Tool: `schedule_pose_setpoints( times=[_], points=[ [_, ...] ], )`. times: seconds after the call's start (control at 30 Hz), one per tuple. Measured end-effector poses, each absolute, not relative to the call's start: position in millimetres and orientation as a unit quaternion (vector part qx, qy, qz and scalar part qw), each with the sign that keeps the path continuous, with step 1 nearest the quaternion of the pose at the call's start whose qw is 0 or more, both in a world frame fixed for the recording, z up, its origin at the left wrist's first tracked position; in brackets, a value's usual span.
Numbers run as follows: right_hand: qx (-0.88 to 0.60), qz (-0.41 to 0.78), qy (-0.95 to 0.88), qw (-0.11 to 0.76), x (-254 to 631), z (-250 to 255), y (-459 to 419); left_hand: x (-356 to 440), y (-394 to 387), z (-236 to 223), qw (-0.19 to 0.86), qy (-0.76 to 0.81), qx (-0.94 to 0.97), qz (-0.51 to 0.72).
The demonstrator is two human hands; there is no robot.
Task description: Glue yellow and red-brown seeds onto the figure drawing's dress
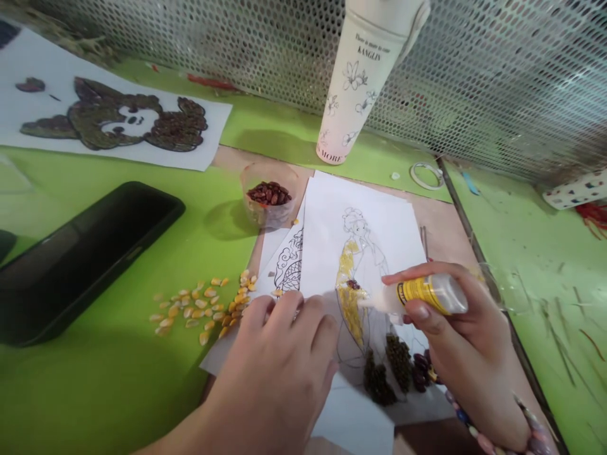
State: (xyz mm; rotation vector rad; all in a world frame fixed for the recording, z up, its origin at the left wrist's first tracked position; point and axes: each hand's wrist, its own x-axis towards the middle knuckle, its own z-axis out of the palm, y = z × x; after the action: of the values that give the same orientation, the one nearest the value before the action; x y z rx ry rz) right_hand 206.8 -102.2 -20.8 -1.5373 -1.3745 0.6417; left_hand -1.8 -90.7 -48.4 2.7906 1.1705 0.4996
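My right hand [469,328] is wrapped round a small glue bottle [429,294] with a yellow label and a clear end. Its white nozzle points left, over a line drawing of a robed figure [374,253] on white paper. Yellow material fills the robe's left side, and a few dark red seeds [353,284] lie on it. My left hand [289,354] rests on the paper's left part with bent, slightly parted fingers; their tips are hidden. Loose corn kernels [208,306] lie just left of it. Dark green clumps [398,363] and dark red beans [421,373] sit by my right hand.
A clear cup of reddish-brown seeds [270,196] stands behind the papers, with a white bottle [355,82] further back. At left lie a black phone [90,253] and a filled-in animal picture [137,120]. A tape roll [427,175] lies near the perforated metal screen [474,69].
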Motion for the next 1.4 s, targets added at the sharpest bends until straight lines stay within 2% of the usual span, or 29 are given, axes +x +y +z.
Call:
schedule_pose_setpoints(
  times=[0.3, 0.67, 1.13, 1.4],
  points=[
    [-0.595, 0.266, -0.592, 0.474, 208.8, -22.5, -109.3, -1.6, -91.1, -42.5, 0.052, 0.379, 0.915, 0.133],
    [-0.603, 0.287, -0.582, 0.464, 199.4, -12.9, -115.5, -3.6, -91.4, -25.5, 0.113, 0.383, 0.916, 0.031],
    [-0.597, 0.243, -0.629, 0.434, 180.7, 9.4, -102.2, -9.9, -91.4, -21.1, 0.111, 0.38, 0.917, 0.055],
    [-0.599, 0.241, -0.634, 0.427, 184.0, -3.9, -97.7, -11.3, -91.5, -22.1, 0.099, 0.388, 0.915, 0.052]
  ],
)
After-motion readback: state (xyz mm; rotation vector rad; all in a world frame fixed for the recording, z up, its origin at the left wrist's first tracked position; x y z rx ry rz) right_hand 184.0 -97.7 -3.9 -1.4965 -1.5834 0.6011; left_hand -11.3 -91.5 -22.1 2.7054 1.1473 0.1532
